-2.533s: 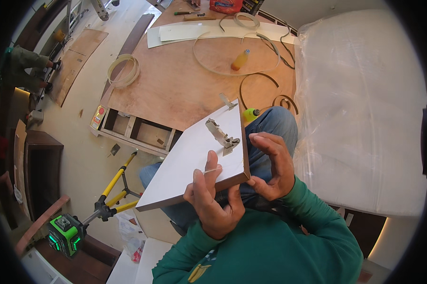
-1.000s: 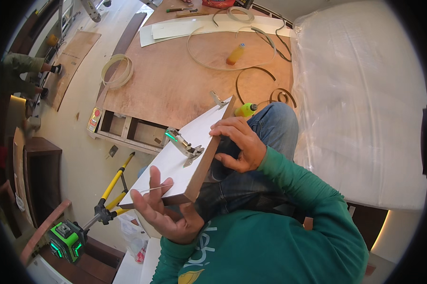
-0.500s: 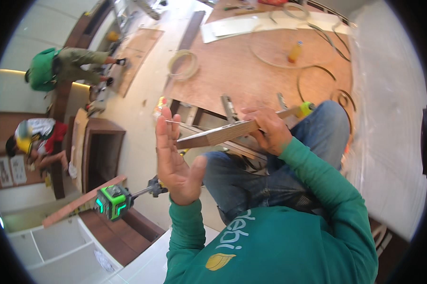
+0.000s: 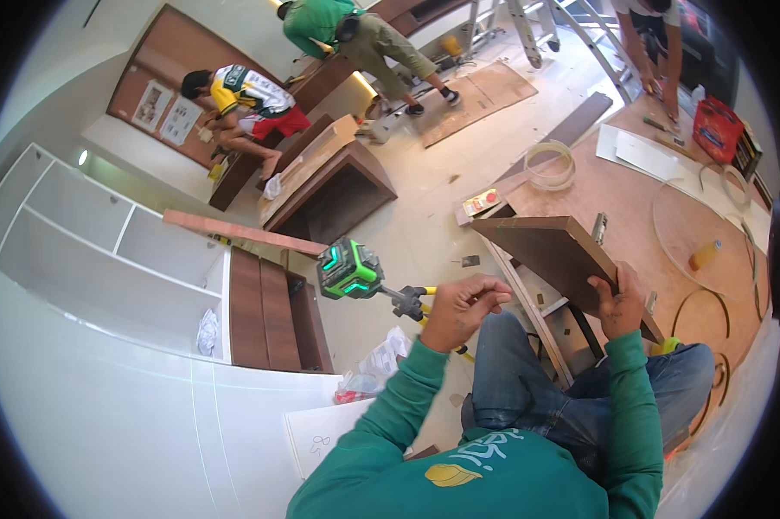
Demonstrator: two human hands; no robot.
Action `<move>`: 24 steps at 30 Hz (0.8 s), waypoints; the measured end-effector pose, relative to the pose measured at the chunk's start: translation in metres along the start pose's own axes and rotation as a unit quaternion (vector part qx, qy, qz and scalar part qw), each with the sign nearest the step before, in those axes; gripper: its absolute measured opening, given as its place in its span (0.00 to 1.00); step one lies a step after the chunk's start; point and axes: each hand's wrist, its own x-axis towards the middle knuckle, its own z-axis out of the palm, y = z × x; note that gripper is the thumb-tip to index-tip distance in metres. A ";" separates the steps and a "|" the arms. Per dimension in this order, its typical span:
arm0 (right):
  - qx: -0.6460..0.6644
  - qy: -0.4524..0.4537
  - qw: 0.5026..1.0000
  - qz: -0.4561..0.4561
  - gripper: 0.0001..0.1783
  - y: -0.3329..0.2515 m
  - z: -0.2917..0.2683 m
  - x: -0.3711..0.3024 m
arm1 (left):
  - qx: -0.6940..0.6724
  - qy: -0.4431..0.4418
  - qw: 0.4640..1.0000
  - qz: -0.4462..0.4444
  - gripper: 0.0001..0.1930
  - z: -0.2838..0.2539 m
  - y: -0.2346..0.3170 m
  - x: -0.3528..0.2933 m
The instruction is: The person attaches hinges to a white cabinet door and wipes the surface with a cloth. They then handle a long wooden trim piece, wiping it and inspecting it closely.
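Observation:
My right hand (image 4: 622,301) grips the edge of a dark brown wooden board (image 4: 546,251), fingers wrapped over it. The board is tilted above my knees, its broad face showing. To the left of the board and apart from it, my left hand (image 4: 466,311) is raised with thumb and fingers pressed together. Whatever sits in that pinch, if anything, is too small to make out. Below the board, part of a wooden frame (image 4: 528,307) shows beside my jeans. Metal hardware (image 4: 599,227) stands just behind the board.
A green laser level (image 4: 348,268) on a yellow-legged tripod stands left of my hand. Right lies a plywood sheet (image 4: 615,195) with a coiled strip (image 4: 549,167) and a bottle (image 4: 706,254). Co-workers (image 4: 256,102) work beyond, near a brown cabinet (image 4: 342,195) and a ladder (image 4: 593,48).
My view has swung left. The board has turned from edge-on to show its broad face. My left hand went from flat and stretched beside the board to a pinch away from it.

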 end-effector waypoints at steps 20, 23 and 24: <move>-0.039 -0.004 0.998 -0.050 0.15 -0.017 0.004 -0.053 | -0.329 0.073 0.873 -0.353 0.72 -0.014 -0.009 0.043; -0.013 0.011 0.997 -0.081 0.15 -0.028 0.015 -0.082 | -0.380 -0.033 0.853 -0.356 0.51 0.009 0.005 0.009; -0.027 -0.018 0.996 -0.084 0.15 -0.028 0.016 -0.092 | -0.371 0.000 0.854 -0.364 0.48 0.013 0.001 0.004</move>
